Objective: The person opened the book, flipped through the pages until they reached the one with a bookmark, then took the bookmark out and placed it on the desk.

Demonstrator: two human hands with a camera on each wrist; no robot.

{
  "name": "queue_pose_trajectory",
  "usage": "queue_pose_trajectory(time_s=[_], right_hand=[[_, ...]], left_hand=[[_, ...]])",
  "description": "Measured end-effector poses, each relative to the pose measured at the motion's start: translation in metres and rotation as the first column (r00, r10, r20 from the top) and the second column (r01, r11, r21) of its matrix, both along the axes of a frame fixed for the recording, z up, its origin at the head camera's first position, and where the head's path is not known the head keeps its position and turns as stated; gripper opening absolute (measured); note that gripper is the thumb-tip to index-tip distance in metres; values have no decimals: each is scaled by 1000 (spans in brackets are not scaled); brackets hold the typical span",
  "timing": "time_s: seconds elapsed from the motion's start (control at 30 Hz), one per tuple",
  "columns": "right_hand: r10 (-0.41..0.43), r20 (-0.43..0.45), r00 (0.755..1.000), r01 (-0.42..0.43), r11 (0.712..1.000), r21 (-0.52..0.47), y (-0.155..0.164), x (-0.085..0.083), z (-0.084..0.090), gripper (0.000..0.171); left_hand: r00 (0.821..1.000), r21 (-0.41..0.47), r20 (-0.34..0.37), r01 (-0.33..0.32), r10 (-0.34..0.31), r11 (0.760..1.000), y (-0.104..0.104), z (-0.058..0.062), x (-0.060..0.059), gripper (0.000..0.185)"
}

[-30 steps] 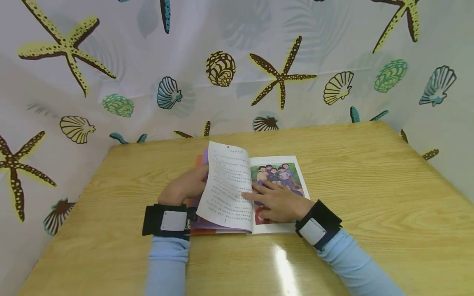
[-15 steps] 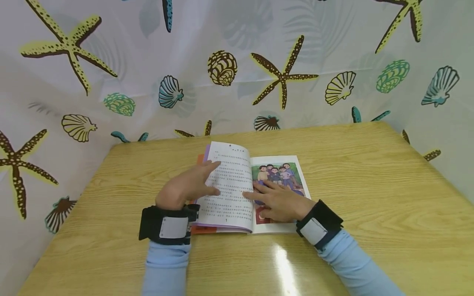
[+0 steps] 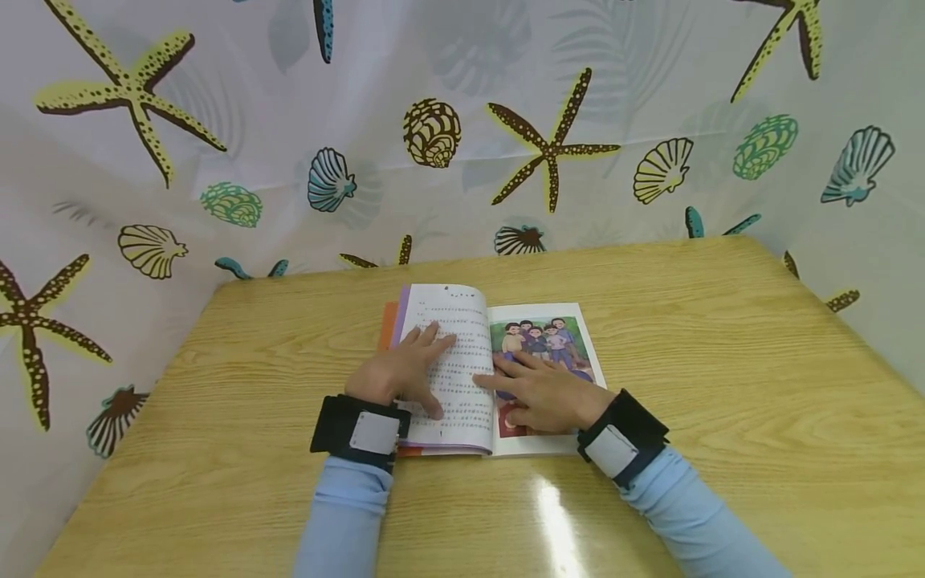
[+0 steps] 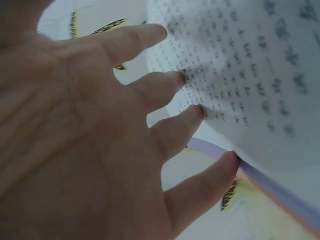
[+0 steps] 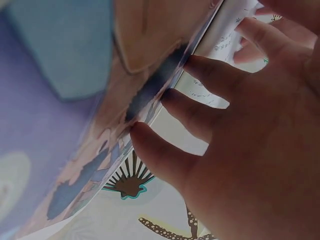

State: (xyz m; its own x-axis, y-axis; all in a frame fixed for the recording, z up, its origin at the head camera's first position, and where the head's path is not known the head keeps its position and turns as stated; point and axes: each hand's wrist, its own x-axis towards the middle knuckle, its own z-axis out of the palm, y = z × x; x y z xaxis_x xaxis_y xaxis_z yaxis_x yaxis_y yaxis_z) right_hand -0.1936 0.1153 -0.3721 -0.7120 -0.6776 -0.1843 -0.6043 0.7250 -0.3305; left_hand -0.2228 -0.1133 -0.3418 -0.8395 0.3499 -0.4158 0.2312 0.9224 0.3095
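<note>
An open picture book (image 3: 491,321) lies on the wooden table (image 3: 723,353). Its left page (image 3: 455,321) carries printed text, its right page (image 3: 549,333) a drawing of children. My left hand (image 3: 405,369) lies flat on the text page with straight, spread fingers (image 4: 165,80). On the picture page near the spine rests my right hand (image 3: 538,389), fingers (image 5: 210,75) stretched toward the gutter. Both wrists wear black straps. Neither hand grips anything.
A curtain (image 3: 433,136) printed with starfish and shells hangs behind the table and along both sides. An orange cover edge (image 3: 388,325) shows under the left pages. Light glares off the table's front (image 3: 549,514).
The raised left page has been laid down flat. My left hand came out from behind it and now presses it from above. The right hand has stayed put.
</note>
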Motion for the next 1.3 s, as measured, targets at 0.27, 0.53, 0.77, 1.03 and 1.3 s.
queue_pose_trajectory(time_s=[0.27,0.53,0.77,1.03,1.3], right_hand=[[10,-15,1000,-10,1000,12,-2,0,0,53],[-48,66,997,49,999,-19,4,-5,-1,69],[-112,130,985,116,993,-24,21,-15,0,74],[-168,160,973,178,983,-48,43,-26,3,74],[-238,148,960,247,968,-49,66,-33,3,79]], left_hand=[[995,5,84,-56,55,998,-2,-14,-6,115],[989,10,109,-98,96,995,-2,-17,-6,117],[990,11,109,-93,91,996,-3,-17,-5,119],[997,-36,63,-38,41,999,-2,-19,-5,126],[999,-60,34,-38,40,997,1,-20,-5,125]])
